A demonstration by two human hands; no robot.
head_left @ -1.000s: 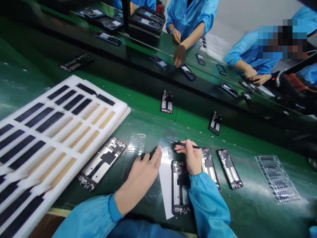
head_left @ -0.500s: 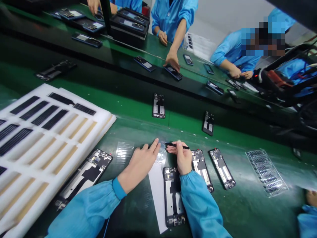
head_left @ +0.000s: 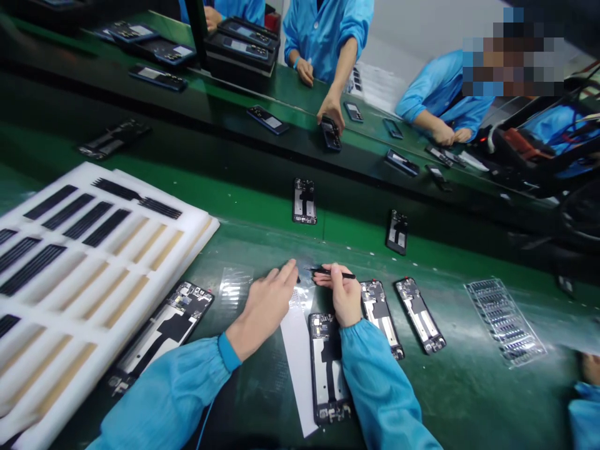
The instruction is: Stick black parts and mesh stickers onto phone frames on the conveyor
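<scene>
My right hand [head_left: 345, 294] pinches black tweezers [head_left: 330, 273], their tips pointing left. Facing them, my left hand [head_left: 269, 306] rests over the left side of a clear plastic sheet [head_left: 305, 290]; a small dark spot shows by its fingertips, and whether it holds anything is hidden. Below the sheet lies a white paper strip [head_left: 296, 375]. Beside that strip, partly under my right wrist, is an open phone body [head_left: 321, 369]. Two more phone bodies [head_left: 382, 315] [head_left: 420, 317] lie right of my right hand, and another [head_left: 162, 331] lies left of my left forearm.
A white foam tray [head_left: 105, 269] with black strips fills the left. Clear sheets of parts [head_left: 506, 322] lie at the right. Phone bodies [head_left: 304, 201] [head_left: 397, 232] rest on the green belt beyond. Across it, people in blue sleeves handle phones; another person's hand [head_left: 589, 369] shows at the right edge.
My left fingertips have shifted slightly left, away from the tweezer tips. The phone bodies on the belt have moved slightly right. Across the belt, a person's hand has lifted a phone.
</scene>
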